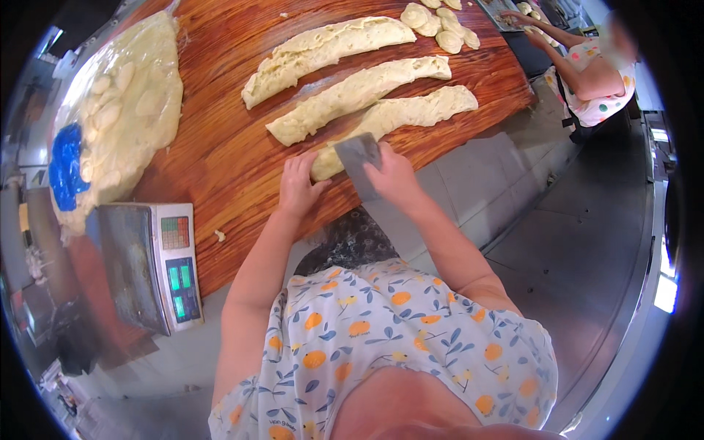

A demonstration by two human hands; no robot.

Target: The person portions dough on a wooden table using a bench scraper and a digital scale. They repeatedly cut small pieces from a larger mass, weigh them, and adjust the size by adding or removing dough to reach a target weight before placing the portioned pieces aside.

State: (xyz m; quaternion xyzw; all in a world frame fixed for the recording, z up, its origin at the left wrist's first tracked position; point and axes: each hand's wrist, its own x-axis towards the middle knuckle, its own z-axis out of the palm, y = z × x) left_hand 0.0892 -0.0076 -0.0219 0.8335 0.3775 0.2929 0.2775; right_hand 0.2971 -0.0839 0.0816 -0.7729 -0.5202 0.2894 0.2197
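On a wooden worktable [220,137] lie three long rolls of pale dough. My right hand [394,175] grips a flat metal dough scraper [356,159], whose blade stands across the nearest dough roll [421,110]. My left hand [300,184] rests at the left end of that roll, fingers over it and thumb at its near side; it touches the dough without clearly gripping it. Beyond it lie the middle dough roll [357,99] and the farthest dough roll [330,49], apart from each other. Several small flattened dough pieces [450,41] sit in a cluster at the table's far right.
Plastic sheeting covers more dough [126,99] at the left, with blue plastic [67,168] beside it. A digital scale [179,264] stands at the near left edge. A dough scrap [220,235] lies near it. A co-worker [594,77] handles dough pieces by a tray [498,15] at upper right.
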